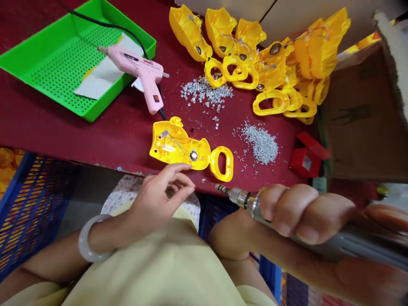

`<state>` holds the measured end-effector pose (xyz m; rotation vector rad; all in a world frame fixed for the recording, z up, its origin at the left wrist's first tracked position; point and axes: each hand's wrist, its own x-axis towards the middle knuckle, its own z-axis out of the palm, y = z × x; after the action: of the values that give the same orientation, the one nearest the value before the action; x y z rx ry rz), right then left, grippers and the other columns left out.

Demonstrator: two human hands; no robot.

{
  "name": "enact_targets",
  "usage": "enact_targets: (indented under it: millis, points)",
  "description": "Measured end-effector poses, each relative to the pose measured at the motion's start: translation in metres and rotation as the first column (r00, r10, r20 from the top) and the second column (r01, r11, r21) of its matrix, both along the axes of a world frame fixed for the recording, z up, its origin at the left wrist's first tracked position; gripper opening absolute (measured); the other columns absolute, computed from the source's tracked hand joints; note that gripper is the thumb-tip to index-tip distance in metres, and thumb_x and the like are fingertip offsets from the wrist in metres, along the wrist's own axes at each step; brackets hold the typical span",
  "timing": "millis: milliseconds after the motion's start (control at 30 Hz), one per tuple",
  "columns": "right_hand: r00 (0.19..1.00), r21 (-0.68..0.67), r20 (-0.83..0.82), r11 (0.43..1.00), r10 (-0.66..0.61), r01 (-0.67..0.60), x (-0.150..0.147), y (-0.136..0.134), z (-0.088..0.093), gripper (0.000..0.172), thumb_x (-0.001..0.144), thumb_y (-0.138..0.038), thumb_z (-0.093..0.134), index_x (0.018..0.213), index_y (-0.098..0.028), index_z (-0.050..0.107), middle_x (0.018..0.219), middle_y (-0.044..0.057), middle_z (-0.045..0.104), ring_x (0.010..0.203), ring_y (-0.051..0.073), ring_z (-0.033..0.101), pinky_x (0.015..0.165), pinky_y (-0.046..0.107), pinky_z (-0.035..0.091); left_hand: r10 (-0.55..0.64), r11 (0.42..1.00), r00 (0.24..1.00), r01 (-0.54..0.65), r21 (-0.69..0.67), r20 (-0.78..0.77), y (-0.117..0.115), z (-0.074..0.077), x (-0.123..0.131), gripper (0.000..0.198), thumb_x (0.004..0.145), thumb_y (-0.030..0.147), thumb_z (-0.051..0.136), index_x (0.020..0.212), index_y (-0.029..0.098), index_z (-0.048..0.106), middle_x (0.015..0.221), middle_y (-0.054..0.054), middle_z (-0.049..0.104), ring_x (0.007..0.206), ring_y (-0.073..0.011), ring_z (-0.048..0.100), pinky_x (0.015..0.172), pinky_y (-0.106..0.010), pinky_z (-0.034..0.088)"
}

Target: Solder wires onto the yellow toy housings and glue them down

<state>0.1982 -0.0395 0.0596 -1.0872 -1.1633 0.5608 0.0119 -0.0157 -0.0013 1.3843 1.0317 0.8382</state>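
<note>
My right hand (307, 212) is wrapped round a grey electric screwdriver (251, 202), held low at the right with its bit pointing left. A tiny silvery piece (203, 181) shows just beyond the bit tip, too small to name. My left hand (162, 189) is at the table's front edge, thumb tip meeting a curled fingertip; whatever is between them, if anything, is hidden. Its index finger reaches the near rim of a yellow plastic half shell (181, 146). The shell lies hollow side up, with wires, a round metal part (193, 155) and a loop handle (222, 164) at its right.
A pink glue gun (143, 70) rests against a green tray (86, 112). Behind are piles of washer-like pieces (207, 91) and small screws (263, 144), and several yellow shells (223, 34). A red box (304, 161) and a cardboard box (357, 119) stand right; a blue crate (35, 199) is left.
</note>
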Motion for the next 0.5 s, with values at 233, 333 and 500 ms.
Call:
enact_targets:
  millis: [233,333,500]
  points:
    - [0.988,0.264,-0.151,0.963,-0.010,0.050,-0.015,0.042,-0.018,0.017,0.079,-0.032,0.062,0.093,-0.027,0.070,0.054,-0.009,0.037,0.039,0.007,0.035,0.037,0.021,0.034,0.079,0.601,0.778,0.462,0.652,-0.624,0.059,0.013,-0.007,0.051,0.087,0.026,0.066,0.133,0.012,0.051,0.136,-0.015,0.057,0.138,-0.0343,0.041,0.115,-0.058,0.026]
    - [0.991,0.253,-0.130,0.967,0.016,0.017,-0.025,0.050,-0.030,0.020,0.081,-0.031,0.056,0.098,-0.028,0.066,0.055,-0.008,0.036,0.040,0.009,0.038,0.038,0.022,0.036,0.049,0.634,0.722,0.511,0.581,-0.690,0.070,0.003,0.001,0.054,0.087,0.027,0.066,0.135,0.010,0.049,0.138,-0.017,0.055,0.139,-0.0367,0.037,0.115,-0.063,0.022]
    - [0.997,0.229,-0.073,0.973,0.009,0.008,-0.027,0.052,-0.041,0.021,0.081,-0.034,0.055,0.100,-0.030,0.064,0.055,-0.008,0.033,0.039,0.009,0.033,0.038,0.022,0.033,0.049,0.656,0.756,0.468,0.592,-0.652,0.067,-0.004,0.003,0.054,0.085,0.026,0.069,0.134,0.010,0.050,0.135,-0.015,0.058,0.137,-0.0360,0.040,0.116,-0.060,0.023]
